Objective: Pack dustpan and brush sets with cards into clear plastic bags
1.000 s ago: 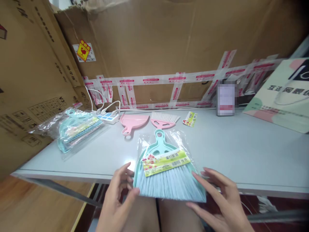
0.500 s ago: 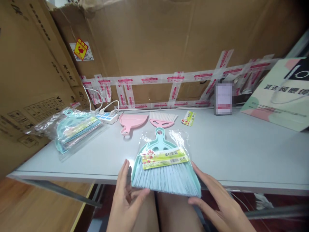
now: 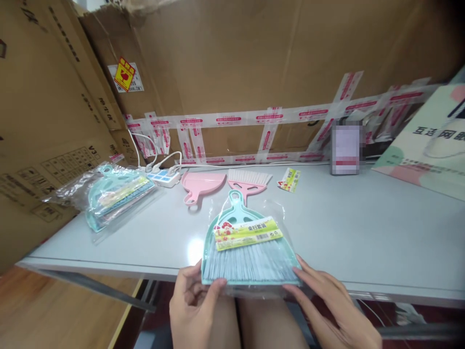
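A mint-green dustpan and brush set (image 3: pixel 250 264) lies in a clear plastic bag at the table's front edge, handle pointing away from me. Its pale blue bristles face up, and a yellow-green label card (image 3: pixel 249 233) crosses its middle. My left hand (image 3: pixel 192 303) is closed on the lower left corner, thumb at the front rim and fingers curled beneath. At the lower right corner, my right hand (image 3: pixel 332 305) pinches the bag and pan edge between thumb and fingers. Just behind the set are a pink dustpan (image 3: pixel 205 183) and a pink brush (image 3: pixel 249 186) with white bristles, both unwrapped.
More bagged sets (image 3: pixel 119 196) are stacked at the left beside a power strip (image 3: pixel 165 178) with plugs and cables. A loose label card (image 3: pixel 289 180), a phone (image 3: pixel 346 148) and a printed box (image 3: pixel 428 145) stand or lie to the right. Large cardboard boxes (image 3: pixel 232 58) wall off the back.
Both hands have closed in on the set's lower corners, the left fingers curling in. The set has levelled, its right corner rising slightly. The camera view has shifted a little left.
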A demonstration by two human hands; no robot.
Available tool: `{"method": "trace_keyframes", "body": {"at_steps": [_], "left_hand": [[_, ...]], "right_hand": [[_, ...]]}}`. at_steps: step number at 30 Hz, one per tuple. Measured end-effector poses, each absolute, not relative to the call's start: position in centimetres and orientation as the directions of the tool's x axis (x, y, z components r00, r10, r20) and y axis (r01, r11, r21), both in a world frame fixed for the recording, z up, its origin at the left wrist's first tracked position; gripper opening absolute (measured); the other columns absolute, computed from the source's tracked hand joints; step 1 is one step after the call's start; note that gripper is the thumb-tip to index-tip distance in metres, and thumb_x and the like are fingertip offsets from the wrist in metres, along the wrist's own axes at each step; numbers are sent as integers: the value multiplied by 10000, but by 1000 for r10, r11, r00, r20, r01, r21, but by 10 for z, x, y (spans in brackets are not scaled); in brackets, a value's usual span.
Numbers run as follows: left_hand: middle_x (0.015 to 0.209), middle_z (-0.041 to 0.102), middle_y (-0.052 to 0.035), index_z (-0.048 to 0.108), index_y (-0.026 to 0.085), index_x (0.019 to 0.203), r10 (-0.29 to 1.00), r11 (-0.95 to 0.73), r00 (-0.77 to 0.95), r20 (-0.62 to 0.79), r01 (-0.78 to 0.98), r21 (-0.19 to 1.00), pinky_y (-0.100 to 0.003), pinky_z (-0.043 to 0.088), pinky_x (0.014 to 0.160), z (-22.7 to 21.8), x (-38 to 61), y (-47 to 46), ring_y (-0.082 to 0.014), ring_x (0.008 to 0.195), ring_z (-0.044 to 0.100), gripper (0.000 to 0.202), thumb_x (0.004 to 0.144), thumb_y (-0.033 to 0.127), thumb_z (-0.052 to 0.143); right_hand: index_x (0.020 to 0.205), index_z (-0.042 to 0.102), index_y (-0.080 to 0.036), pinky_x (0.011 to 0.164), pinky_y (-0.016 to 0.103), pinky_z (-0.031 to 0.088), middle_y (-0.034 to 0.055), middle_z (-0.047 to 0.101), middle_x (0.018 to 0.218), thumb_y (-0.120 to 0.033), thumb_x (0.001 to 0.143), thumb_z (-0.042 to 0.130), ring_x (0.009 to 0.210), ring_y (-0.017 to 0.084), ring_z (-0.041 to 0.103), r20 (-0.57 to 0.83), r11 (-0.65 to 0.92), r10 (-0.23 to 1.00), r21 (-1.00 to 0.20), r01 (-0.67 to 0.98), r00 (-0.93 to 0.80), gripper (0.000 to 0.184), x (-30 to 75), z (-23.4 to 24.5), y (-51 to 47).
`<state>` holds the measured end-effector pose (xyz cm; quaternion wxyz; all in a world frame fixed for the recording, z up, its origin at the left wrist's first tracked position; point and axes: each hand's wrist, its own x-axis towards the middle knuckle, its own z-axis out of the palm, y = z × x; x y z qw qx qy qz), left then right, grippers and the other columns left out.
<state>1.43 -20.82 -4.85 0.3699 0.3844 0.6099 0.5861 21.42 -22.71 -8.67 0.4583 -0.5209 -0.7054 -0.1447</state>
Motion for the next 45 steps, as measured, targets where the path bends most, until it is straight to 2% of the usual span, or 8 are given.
{"method": "trace_keyframes", "body": {"at_steps": [7, 12, 16, 19, 21, 28, 34, 45], "left_hand": [[497, 448, 113, 473, 199, 916, 859, -39, -508, 63, 59, 998, -171, 403, 370, -57, 24, -207, -63, 355, 441, 464, 623, 426, 752], [437, 333, 121, 524, 204, 1019, 865, -219, -336, 372, 413, 884, -173, 353, 402, -75, 3, -210, -54, 355, 351, 420, 713, 437, 693], [820, 640, -35, 559, 271, 1127, 579, -650, 123, 806, 666, 366, -306, 518, 701, -71, -31, -205, -199, 782, 620, 671, 548, 548, 756], [1115, 648, -62, 586, 332, 1133, 447, -721, 504, 739, 692, -36, -411, 431, 954, -65, -46, -194, -262, 1126, 550, 481, 679, 312, 745], [1145, 654, -46, 579, 317, 1160, 450, -739, 630, 633, 661, -132, -409, 405, 990, -64, -50, -186, -225, 1142, 556, 429, 781, 120, 613], [987, 720, -34, 646, 255, 1035, 339, -830, 610, 716, 553, -77, -456, 379, 1024, -61, -49, -186, -219, 965, 663, 273, 780, 161, 619], [805, 742, 8, 638, 269, 934, 370, -831, 470, 801, 554, 59, -446, 423, 975, -31, -43, -191, -183, 785, 698, 162, 798, 198, 586], [652, 653, 43, 611, 241, 804, 677, -657, 178, 714, 584, 477, -508, 355, 1032, -52, -20, -191, -129, 614, 626, 197, 778, 66, 524]], "right_hand": [[1033, 527, -151, 697, 330, 510, 101, 612, 923, -212, 796, 628, 828, 203, 614, 796, 301, 588, -382, 874, 146, 265, 198, -80, -227], [1128, 477, -120, 761, 374, 508, 144, 542, 1029, -276, 805, 610, 953, 240, 571, 799, 298, 588, -359, 884, 127, 383, 207, -71, -224], [1163, 499, -134, 924, 426, 459, 169, 526, 1214, -311, 800, 622, 1141, 264, 519, 745, 570, 570, -54, 820, -347, 422, 230, -68, -222], [1110, 573, -175, 965, 424, 443, 121, 574, 1230, -144, 799, 600, 1155, 229, 531, 686, 631, 520, 92, 770, -508, 313, 244, -74, -220], [1097, 591, -177, 950, 422, 463, 110, 601, 1207, -30, 776, 555, 1146, 219, 544, 696, 644, 514, 74, 762, -501, 354, 249, -79, -218], [993, 588, -181, 882, 451, 508, 104, 691, 1024, -34, 769, 567, 1045, 220, 611, 813, 737, 387, 12, 676, -436, 269, 246, -69, -218], [908, 601, -179, 895, 353, 510, 72, 724, 876, -81, 731, 628, 933, 181, 660, 788, 736, 335, 123, 666, -516, 205, 245, -40, -221], [770, 588, -209, 506, 219, 469, -11, 606, 631, -117, 812, 544, 560, 111, 569, 748, 548, 661, -430, 717, -57, 110, 222, -48, -213]]}}
